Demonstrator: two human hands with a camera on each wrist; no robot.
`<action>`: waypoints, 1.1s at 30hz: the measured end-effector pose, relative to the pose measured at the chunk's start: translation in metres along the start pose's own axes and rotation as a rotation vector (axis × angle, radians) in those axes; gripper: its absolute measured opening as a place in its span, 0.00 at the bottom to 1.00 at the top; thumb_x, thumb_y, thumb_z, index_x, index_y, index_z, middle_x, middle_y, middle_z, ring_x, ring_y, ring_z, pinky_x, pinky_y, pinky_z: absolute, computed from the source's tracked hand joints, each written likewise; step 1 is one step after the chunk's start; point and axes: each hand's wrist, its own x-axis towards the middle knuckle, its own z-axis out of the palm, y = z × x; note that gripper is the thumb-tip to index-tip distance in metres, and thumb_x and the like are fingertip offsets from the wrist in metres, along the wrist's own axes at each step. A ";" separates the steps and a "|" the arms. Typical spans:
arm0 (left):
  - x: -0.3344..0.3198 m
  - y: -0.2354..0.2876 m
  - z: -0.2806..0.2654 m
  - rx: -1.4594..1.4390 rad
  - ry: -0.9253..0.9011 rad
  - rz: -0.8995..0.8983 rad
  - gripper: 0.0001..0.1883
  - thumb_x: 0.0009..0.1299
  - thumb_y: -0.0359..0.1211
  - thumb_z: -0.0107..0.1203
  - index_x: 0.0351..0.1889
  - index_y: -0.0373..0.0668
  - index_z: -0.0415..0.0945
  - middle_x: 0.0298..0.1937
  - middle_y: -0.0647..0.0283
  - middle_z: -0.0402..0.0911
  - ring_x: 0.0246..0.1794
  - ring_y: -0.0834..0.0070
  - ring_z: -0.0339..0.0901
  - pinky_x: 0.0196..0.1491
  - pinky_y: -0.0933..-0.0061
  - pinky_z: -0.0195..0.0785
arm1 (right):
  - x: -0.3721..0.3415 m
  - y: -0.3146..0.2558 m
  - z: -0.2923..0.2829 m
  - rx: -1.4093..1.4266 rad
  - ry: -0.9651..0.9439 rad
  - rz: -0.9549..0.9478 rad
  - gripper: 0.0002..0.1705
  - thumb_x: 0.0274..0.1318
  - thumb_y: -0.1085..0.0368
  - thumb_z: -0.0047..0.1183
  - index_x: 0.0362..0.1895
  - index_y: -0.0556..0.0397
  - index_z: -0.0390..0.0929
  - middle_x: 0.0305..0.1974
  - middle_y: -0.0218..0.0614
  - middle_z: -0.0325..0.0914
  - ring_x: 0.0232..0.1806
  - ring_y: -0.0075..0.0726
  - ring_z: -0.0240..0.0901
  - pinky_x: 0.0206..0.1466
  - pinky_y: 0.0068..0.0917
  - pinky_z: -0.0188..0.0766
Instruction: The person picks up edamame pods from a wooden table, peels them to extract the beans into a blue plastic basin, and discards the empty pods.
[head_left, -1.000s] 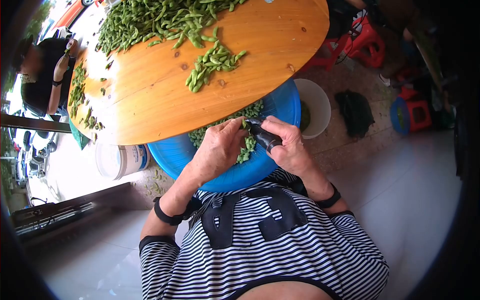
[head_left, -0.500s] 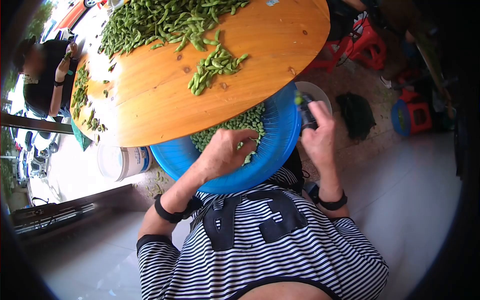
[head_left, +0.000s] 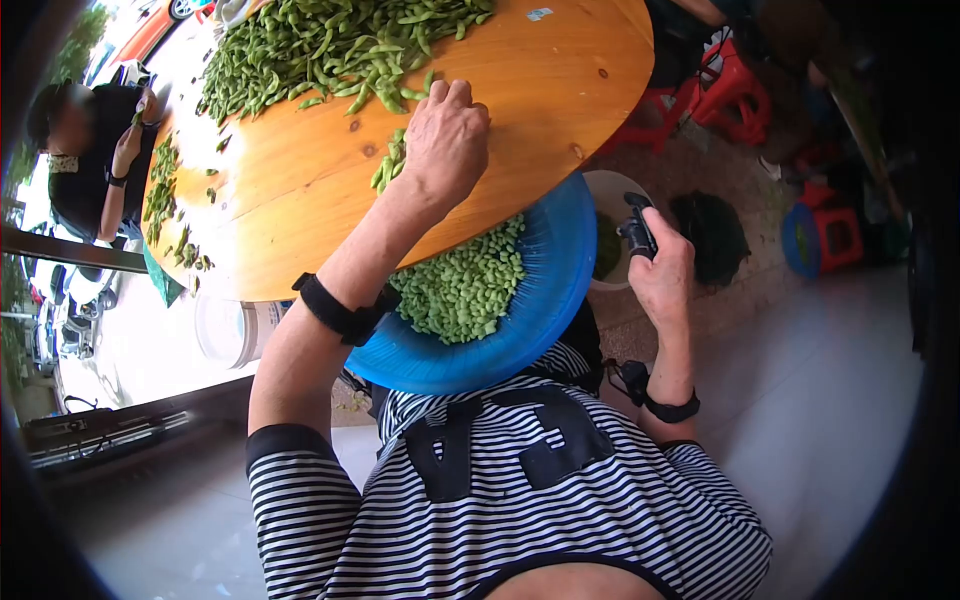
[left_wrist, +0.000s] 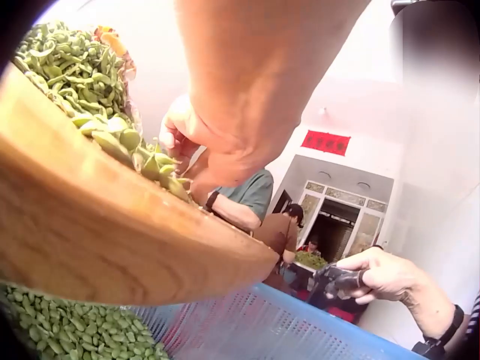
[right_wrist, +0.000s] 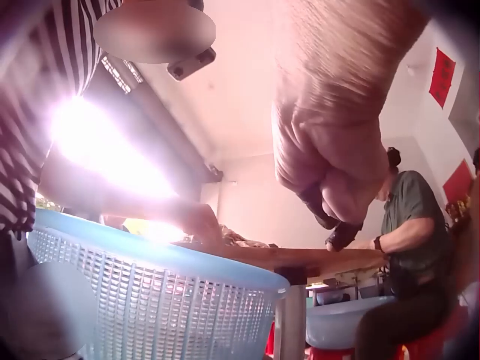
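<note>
The fingers of the left hand bend down at a small bunch of green pods on the wooden table. Some pods poke out beside the hand, and others are right by the fingertips, but I cannot tell if the fingers pinch one or are apart. The right hand is wrapped around a black tool, well apart from the pods. Between the person's arms is a blue basket with loose green beans in it. Past the left hand, a big heap of pods sits on the table.
</note>
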 end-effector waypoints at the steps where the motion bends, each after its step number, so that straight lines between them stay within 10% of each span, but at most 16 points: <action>1: -0.001 0.005 -0.005 0.000 0.001 0.002 0.06 0.63 0.29 0.57 0.26 0.38 0.78 0.39 0.57 0.74 0.45 0.56 0.71 0.48 0.58 0.68 | 0.000 -0.005 0.002 0.176 -0.028 -0.009 0.26 0.40 0.81 0.45 0.50 0.62 0.75 0.35 0.53 0.80 0.39 0.50 0.79 0.44 0.35 0.72; 4: -0.021 0.027 -0.031 -0.322 0.045 -0.099 0.04 0.64 0.27 0.56 0.29 0.36 0.79 0.37 0.59 0.78 0.36 0.63 0.76 0.42 0.63 0.70 | 0.001 -0.027 0.011 0.628 -0.166 0.061 0.24 0.44 0.81 0.40 0.49 0.61 0.77 0.30 0.31 0.78 0.29 0.19 0.69 0.34 0.18 0.67; 7: -0.057 0.040 -0.046 -0.827 -0.073 -0.298 0.07 0.66 0.28 0.58 0.37 0.33 0.79 0.32 0.62 0.81 0.27 0.72 0.76 0.35 0.69 0.71 | -0.003 -0.046 0.015 1.038 -0.440 0.156 0.24 0.47 0.76 0.37 0.50 0.60 0.77 0.24 0.23 0.68 0.21 0.11 0.59 0.22 0.12 0.58; 10: -0.089 0.042 -0.048 -1.046 -0.065 -0.354 0.07 0.66 0.29 0.59 0.39 0.36 0.80 0.21 0.66 0.79 0.17 0.79 0.70 0.24 0.72 0.66 | -0.014 -0.063 0.036 1.373 -0.522 0.184 0.24 0.46 0.74 0.36 0.48 0.66 0.75 0.25 0.25 0.66 0.18 0.12 0.55 0.19 0.12 0.58; 13: -0.104 0.047 -0.065 -1.424 -0.330 -0.823 0.07 0.72 0.30 0.55 0.37 0.35 0.79 0.20 0.70 0.74 0.15 0.90 0.65 0.17 0.86 0.55 | -0.015 -0.071 0.037 1.289 -0.639 0.237 0.21 0.46 0.74 0.36 0.44 0.64 0.75 0.23 0.24 0.64 0.18 0.12 0.55 0.19 0.13 0.55; 33: -0.128 0.051 -0.039 -1.916 -0.280 -0.756 0.04 0.70 0.29 0.57 0.35 0.38 0.75 0.24 0.69 0.75 0.21 0.85 0.69 0.23 0.85 0.60 | -0.015 -0.054 0.044 1.391 -0.821 0.269 0.23 0.47 0.77 0.35 0.47 0.60 0.78 0.23 0.23 0.64 0.20 0.12 0.54 0.20 0.13 0.49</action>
